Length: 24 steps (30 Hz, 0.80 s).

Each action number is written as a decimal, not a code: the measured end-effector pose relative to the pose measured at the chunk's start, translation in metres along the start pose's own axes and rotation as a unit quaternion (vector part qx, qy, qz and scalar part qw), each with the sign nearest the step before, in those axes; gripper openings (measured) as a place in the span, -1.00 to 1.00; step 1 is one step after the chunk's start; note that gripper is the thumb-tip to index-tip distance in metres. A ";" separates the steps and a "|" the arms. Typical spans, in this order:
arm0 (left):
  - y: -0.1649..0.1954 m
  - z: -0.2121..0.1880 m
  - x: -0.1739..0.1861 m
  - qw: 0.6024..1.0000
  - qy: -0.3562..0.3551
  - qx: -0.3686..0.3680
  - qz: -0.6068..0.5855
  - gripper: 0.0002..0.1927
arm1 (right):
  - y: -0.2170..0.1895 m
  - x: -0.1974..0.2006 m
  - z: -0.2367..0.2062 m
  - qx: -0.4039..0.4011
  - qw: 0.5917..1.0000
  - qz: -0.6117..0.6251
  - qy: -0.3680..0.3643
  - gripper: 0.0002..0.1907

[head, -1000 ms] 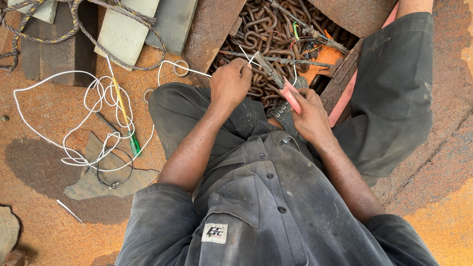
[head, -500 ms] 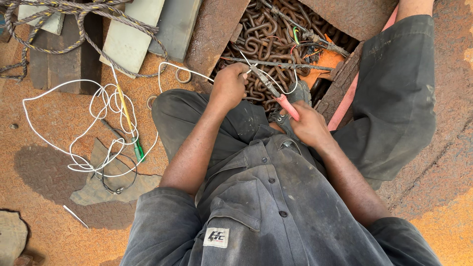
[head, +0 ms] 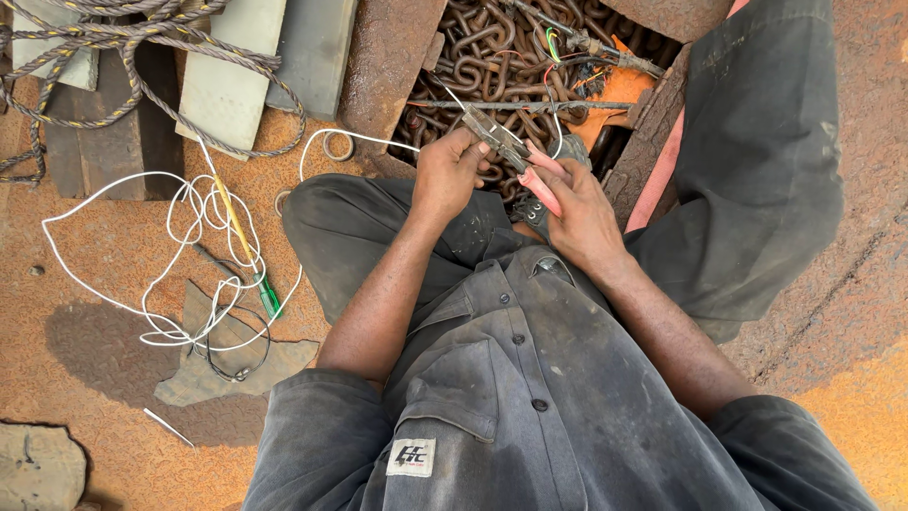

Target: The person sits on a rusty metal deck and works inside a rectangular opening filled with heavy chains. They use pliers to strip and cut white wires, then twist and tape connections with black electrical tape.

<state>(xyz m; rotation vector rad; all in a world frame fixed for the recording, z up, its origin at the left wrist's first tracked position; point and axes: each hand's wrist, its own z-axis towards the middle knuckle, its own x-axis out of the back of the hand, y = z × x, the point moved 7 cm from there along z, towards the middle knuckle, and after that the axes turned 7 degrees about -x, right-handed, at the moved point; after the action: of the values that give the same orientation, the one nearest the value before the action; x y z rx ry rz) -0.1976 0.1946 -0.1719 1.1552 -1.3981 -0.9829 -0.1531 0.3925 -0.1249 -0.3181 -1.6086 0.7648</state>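
I sit on a rusty steel deck in dark grey overalls, knees apart. My right hand (head: 573, 206) grips pink-handled pliers (head: 506, 145), whose metal jaws point up and left over a hatch full of rusty chain (head: 492, 52). My left hand (head: 449, 172) is closed right beside the jaws, pinching a thin white wire (head: 374, 140) that runs off to the left. Both hands meet just above my lap, at the near edge of the hatch.
The white wire lies in loose coils (head: 194, 265) on the deck at left, with a green-handled screwdriver (head: 251, 255) across them. Rope (head: 113, 47) and pale boards (head: 227, 76) lie at top left. Coloured wires and an orange piece (head: 615, 90) sit in the chain hatch.
Both hands have stayed together at the hatch edge. The pliers have tilted a little and my left hand has closed in on the jaws with the wire.
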 end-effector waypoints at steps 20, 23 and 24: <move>-0.030 -0.008 -0.014 0.998 -0.008 0.026 -0.061 -0.88 | 0.037 -0.029 -0.001 -0.016 0.997 -0.075 -0.026 -0.65; -0.030 -0.010 -0.013 1.000 -0.016 0.008 0.025 -0.83 | 0.044 -0.030 0.000 -0.068 0.990 -0.104 -0.059 -0.70; -0.028 -0.012 -0.013 0.998 -0.014 -0.003 0.065 -0.80 | 0.044 -0.030 0.000 -0.071 0.990 -0.110 -0.060 -0.71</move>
<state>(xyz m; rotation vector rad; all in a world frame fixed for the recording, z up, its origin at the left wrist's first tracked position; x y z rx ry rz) -0.1821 0.2014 -0.2003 1.0355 -1.4734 -0.9136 -0.1568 0.4075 -0.1759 -0.1953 -1.7825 0.5101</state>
